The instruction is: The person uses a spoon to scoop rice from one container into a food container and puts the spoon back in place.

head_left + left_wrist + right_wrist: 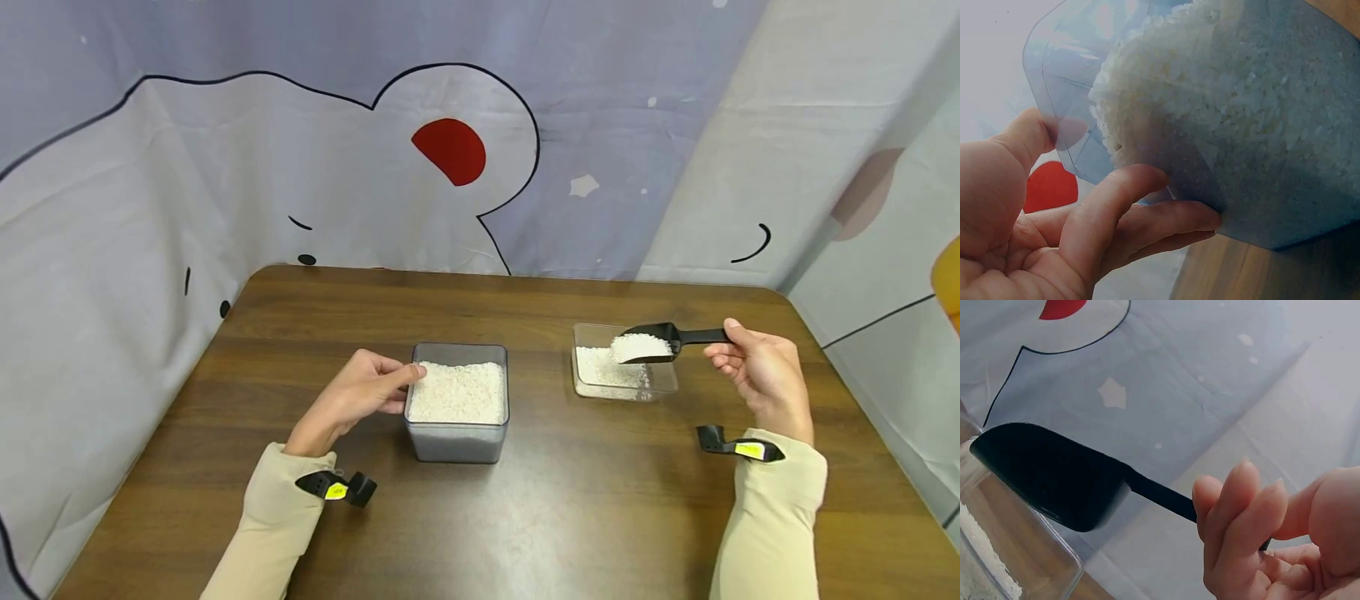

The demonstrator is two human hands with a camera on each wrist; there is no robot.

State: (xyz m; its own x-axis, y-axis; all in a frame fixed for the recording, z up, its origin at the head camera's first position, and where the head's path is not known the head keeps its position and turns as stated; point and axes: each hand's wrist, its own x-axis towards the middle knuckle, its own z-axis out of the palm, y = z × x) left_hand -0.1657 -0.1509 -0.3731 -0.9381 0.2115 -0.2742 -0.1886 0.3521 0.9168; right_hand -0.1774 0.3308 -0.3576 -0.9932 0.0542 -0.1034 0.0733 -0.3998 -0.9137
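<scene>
My right hand (771,373) grips the handle of a black scoop (1054,478) loaded with white rice (641,347). The scoop hangs over a small clear box (663,382) that has a layer of rice in it. On the left, my left hand (358,392) pinches the rim of a taller grey see-through container (456,444), thumb over the edge and fingers against the outer wall. Rice (1235,106) fills most of that container, as the left wrist view shows through its side. From the right wrist, the scoop's dark underside appears above the clear box's corner.
Both containers stand on a brown wooden table (570,517), the grey one left of the clear one. A printed cloth (315,167) hangs behind the table and along its sides. Each sleeve carries a black wrist camera (738,447).
</scene>
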